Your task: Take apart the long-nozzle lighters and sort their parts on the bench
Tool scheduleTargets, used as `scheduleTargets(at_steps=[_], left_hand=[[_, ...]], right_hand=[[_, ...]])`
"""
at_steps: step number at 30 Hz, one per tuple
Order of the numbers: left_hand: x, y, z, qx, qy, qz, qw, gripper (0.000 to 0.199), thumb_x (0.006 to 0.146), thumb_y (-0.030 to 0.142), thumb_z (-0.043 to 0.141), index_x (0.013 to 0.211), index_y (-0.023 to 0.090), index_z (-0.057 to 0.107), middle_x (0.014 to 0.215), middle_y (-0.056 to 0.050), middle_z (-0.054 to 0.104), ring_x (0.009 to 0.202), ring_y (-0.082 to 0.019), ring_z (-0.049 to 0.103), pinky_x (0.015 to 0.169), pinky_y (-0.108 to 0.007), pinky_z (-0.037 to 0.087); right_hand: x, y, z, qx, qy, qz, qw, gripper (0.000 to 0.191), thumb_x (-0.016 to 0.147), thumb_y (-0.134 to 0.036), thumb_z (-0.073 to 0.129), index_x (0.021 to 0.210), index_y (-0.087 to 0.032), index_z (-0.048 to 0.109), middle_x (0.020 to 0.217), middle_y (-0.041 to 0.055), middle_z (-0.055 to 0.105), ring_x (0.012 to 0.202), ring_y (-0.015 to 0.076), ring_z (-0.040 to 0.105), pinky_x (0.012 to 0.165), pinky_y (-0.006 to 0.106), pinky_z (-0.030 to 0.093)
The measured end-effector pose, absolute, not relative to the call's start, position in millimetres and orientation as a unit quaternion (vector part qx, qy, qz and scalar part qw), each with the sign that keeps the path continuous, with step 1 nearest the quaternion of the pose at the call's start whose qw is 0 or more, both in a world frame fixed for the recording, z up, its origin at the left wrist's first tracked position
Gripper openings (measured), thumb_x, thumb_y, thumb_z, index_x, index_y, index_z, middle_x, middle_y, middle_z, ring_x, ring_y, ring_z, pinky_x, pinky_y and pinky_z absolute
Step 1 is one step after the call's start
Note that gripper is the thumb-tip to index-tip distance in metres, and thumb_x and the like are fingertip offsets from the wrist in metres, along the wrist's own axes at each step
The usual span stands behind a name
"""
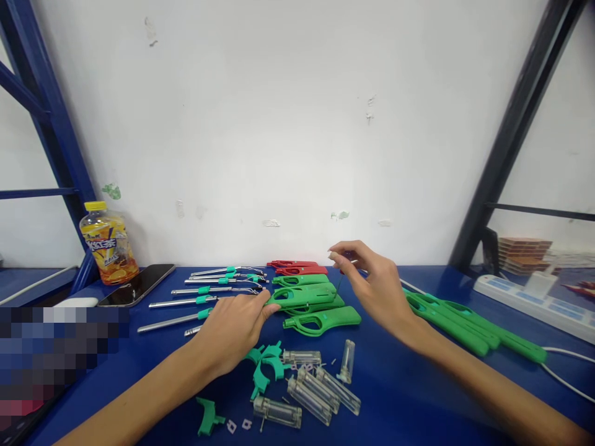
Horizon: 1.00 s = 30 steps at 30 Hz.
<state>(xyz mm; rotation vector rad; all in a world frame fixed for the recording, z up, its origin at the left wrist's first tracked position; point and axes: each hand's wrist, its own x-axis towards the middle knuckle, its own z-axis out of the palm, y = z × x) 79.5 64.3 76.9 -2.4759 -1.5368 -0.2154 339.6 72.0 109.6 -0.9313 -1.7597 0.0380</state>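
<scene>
My left hand is closed on the front end of a green utility lighter casing, which it holds among other green casings on the table. Over the casing's rear end, my right hand is closed in a pinch. A thin, dark-shafted tool with a bit of red points down from it; the fingers cover most of that tool. Beyond the held casing lie red lighter casings, and another green casing is nearer me. Left of my left hand are several metal lighter tubes with teal collars and wires.
Clear fuel tanks, teal triggers and small pale pieces lie in front. Green casings lie right, near a white power strip. A phone and a drink bottle are at left.
</scene>
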Motion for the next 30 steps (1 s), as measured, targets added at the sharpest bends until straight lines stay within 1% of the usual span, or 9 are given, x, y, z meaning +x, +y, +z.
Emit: scheduleTargets(at_steps=[3, 10, 15, 19, 30], left_hand=[[79.0, 65.7, 75.8, -0.844, -0.52, -0.072, 0.114, 0.038, 0.108, 0.042, 0.023, 0.099, 0.022, 0.054, 0.08, -0.004, 0.068, 0.072, -0.029, 0.067, 0.054, -0.031, 0.031], [78.0, 64.7, 75.6, -0.844, -0.518, -0.075, 0.116, 0.039, 0.108, 0.043, 0.023, 0.103, 0.022, 0.055, 0.081, -0.004, 0.069, 0.074, -0.028, 0.067, 0.055, -0.03, 0.032], [77.4, 65.2, 75.0, -0.848, -0.513, -0.076, 0.113, 0.039, 0.108, 0.043, 0.022, 0.102, 0.022, 0.055, 0.083, -0.005, 0.07, 0.075, -0.027, 0.068, 0.054, -0.03, 0.033], [77.3, 65.8, 73.8, -0.849, -0.508, -0.081, 0.116, 0.039, 0.108, 0.042, 0.022, 0.101, 0.022, 0.055, 0.081, -0.005, 0.069, 0.073, -0.026, 0.067, 0.054, -0.029, 0.031], [77.5, 63.9, 73.6, -0.851, -0.506, -0.083, 0.112, 0.039, 0.108, 0.042, 0.023, 0.098, 0.022, 0.055, 0.078, -0.004, 0.068, 0.07, -0.026, 0.066, 0.053, -0.03, 0.027]], right_hand=[[339.7, 71.7, 110.1, -0.391, -0.74, 0.024, 0.547, 0.012, 0.099, -0.032, 0.058, 0.106, -0.025, 0.066, 0.098, -0.0011, 0.072, 0.084, 0.0149, 0.07, 0.077, 0.028, 0.054], [340.3, 72.4, 108.7, -0.388, -0.744, 0.021, 0.544, 0.012, 0.1, -0.031, 0.056, 0.105, -0.025, 0.065, 0.098, -0.0003, 0.072, 0.082, 0.0153, 0.071, 0.077, 0.029, 0.054], [340.0, 71.9, 110.4, -0.386, -0.739, 0.03, 0.552, 0.013, 0.1, -0.032, 0.054, 0.104, -0.024, 0.064, 0.097, 0.0018, 0.073, 0.082, 0.0174, 0.072, 0.077, 0.032, 0.056], [339.9, 72.4, 110.6, -0.386, -0.74, 0.03, 0.55, 0.015, 0.101, -0.033, 0.053, 0.105, -0.024, 0.064, 0.098, 0.0033, 0.073, 0.082, 0.019, 0.072, 0.078, 0.034, 0.057], [341.4, 73.8, 109.2, -0.386, -0.738, 0.022, 0.553, 0.014, 0.101, -0.033, 0.054, 0.105, -0.024, 0.064, 0.096, 0.0023, 0.072, 0.082, 0.0184, 0.072, 0.078, 0.034, 0.057]])
